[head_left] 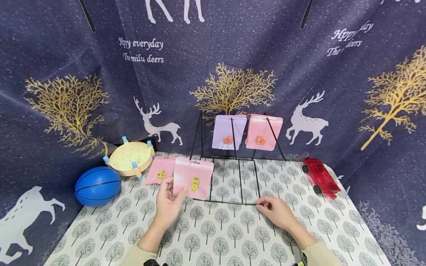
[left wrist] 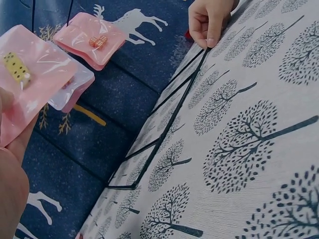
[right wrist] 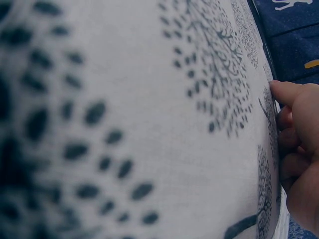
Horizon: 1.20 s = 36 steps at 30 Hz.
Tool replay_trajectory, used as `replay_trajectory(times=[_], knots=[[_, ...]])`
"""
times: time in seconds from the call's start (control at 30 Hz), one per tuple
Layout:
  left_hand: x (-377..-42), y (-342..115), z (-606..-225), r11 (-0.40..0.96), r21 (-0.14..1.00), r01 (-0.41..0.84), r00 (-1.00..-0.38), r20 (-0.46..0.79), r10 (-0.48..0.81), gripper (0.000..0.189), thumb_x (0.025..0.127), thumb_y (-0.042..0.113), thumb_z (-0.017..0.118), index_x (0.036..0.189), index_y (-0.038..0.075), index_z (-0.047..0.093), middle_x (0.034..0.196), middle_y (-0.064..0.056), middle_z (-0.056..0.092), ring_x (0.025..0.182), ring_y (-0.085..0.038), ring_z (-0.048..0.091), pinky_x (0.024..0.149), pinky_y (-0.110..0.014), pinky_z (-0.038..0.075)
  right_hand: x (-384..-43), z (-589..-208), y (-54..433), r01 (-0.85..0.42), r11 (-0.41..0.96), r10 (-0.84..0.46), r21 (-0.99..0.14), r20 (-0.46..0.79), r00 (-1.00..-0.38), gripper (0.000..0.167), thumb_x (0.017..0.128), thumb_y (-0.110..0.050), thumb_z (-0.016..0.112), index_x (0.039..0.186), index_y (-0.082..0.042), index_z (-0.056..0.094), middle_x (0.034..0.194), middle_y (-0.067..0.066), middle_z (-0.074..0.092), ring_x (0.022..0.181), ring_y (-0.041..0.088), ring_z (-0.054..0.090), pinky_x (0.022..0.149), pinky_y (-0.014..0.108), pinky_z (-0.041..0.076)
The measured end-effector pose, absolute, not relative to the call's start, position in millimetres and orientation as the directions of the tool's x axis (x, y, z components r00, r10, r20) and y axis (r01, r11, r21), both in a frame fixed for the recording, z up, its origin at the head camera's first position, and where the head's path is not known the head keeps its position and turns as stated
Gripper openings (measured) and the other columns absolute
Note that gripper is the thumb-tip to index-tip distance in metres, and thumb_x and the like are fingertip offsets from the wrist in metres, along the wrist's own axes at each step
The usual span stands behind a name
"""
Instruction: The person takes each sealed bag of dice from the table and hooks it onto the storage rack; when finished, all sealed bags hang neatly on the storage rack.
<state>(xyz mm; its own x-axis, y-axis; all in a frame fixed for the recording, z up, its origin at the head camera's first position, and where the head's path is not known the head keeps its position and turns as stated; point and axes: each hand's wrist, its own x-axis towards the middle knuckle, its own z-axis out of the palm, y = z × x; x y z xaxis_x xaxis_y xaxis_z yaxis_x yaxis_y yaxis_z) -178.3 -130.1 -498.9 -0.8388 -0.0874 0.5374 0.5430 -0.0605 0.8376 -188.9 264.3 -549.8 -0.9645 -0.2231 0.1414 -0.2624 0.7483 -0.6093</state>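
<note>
My left hand [head_left: 168,203] pinches a pink zip pouch [head_left: 185,171] by its lower left side, with yellow dice showing on its front. The pouch's top edge, with its hang hole, overlaps the tip of the left prong of a black wire display rack [head_left: 219,202]; I cannot tell whether the prong is through the hole. At the rack's front right corner, my right hand [head_left: 276,212] pinches the base wire between thumb and fingers. A purple pouch [head_left: 219,125] and another pink pouch [head_left: 254,127], both with orange-red dice, hang from the other prongs.
Beside the held pouch, a second pink pouch [head_left: 154,170] with yellow dice lies on the tree-print tablecloth [head_left: 221,247]. Farther left are a yellow round stand with blue-tipped legs [head_left: 129,157] and a blue ball [head_left: 97,186]. A red toy car [head_left: 321,177] sits at the right.
</note>
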Motion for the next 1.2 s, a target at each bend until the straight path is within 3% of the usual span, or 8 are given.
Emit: replay_trajectory(times=[0.33, 0.6, 0.97, 1.2], knots=[[-173.0, -128.7, -498.5, -0.058, 0.713, 0.699, -0.715, 0.692, -0.101, 0.041, 0.086, -0.025, 0.060, 0.123, -0.016, 0.044, 0.120, -0.008, 0.064, 0.103, -0.016, 0.066, 0.088, -0.028, 0.058, -189.6, -550.0, 264.1, -0.248, 0.753, -0.219, -0.610, 0.123, -0.968, 0.008, 0.094, -0.030, 0.080, 0.097, -0.033, 0.074, 0.068, -0.016, 0.053, 0.060, 0.004, 0.048, 0.061, 0.026, 0.043], [-176.3, -125.7, -489.8, -0.110, 0.616, 0.780, -0.626, 0.769, -0.132, 0.040, 0.082, -0.031, 0.056, 0.117, -0.022, 0.040, 0.118, -0.012, 0.062, 0.100, -0.018, 0.066, 0.085, -0.026, 0.058, -189.5, -549.9, 263.9, -0.255, 0.756, -0.223, -0.603, 0.129, -0.966, 0.008, 0.093, -0.029, 0.080, 0.098, -0.032, 0.074, 0.068, -0.017, 0.053, 0.059, 0.004, 0.047, 0.061, 0.025, 0.042], [-177.8, -121.9, -486.0, -0.099, 0.644, 0.759, -0.650, 0.740, -0.175, 0.039, 0.085, -0.029, 0.056, 0.119, -0.022, 0.040, 0.119, -0.012, 0.064, 0.103, -0.020, 0.068, 0.085, -0.028, 0.059, -189.8, -550.7, 264.1, -0.252, 0.750, -0.225, -0.611, 0.122, -0.967, 0.008, 0.094, -0.029, 0.079, 0.097, -0.032, 0.074, 0.068, -0.016, 0.053, 0.059, 0.004, 0.047, 0.060, 0.025, 0.042], [-177.5, -121.2, -486.4, -0.095, 0.707, 0.700, -0.710, 0.678, -0.188, 0.040, 0.087, -0.025, 0.058, 0.123, -0.019, 0.041, 0.120, -0.012, 0.063, 0.104, -0.020, 0.067, 0.086, -0.031, 0.059, -189.7, -550.4, 264.7, -0.256, 0.746, -0.227, -0.614, 0.127, -0.966, 0.008, 0.094, -0.028, 0.080, 0.097, -0.032, 0.074, 0.068, -0.016, 0.053, 0.059, 0.004, 0.047, 0.060, 0.025, 0.042]])
